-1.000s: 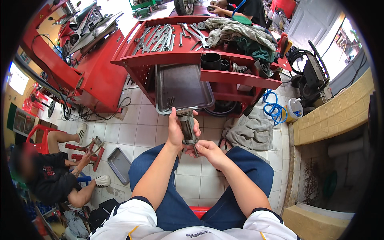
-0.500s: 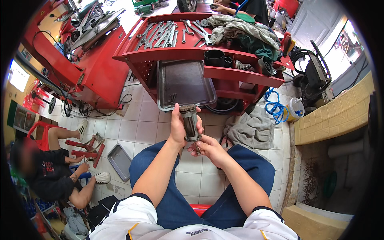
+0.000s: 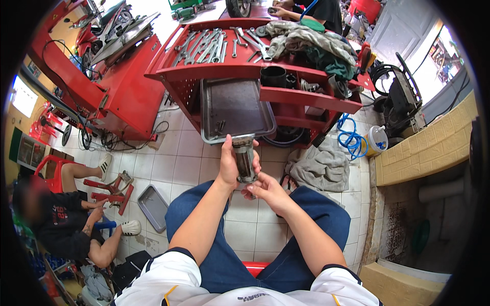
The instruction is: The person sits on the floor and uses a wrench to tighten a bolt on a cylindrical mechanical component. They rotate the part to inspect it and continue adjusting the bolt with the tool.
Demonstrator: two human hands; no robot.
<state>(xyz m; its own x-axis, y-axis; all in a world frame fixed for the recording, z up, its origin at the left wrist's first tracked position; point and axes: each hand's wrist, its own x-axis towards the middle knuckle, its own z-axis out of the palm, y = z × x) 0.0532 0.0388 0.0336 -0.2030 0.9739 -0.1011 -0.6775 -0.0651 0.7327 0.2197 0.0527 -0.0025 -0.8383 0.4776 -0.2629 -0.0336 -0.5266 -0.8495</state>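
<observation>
A greasy, dark metal cylindrical part with a wider flange at its top stands nearly upright between my knees. My left hand is wrapped round it, thumb along the near left side and fingertips showing on the right. Just under its lower end is my right hand, its thumb and fingers pinched together against the bottom. What small thing these fingers hold, if any, is hidden. Past the part, a metal tray with a few small bolts in it juts from the red tool cart.
Wrenches and grey rags lie on the cart's top. A grey cloth and a blue hose are on the tiles at right. Leftward, a seated person handles something beside a grey tray.
The metal part has turned slightly in my left hand, its flange now tilted differently. My right fingers have curled closer under its lower end. The seated person's hands have shifted.
</observation>
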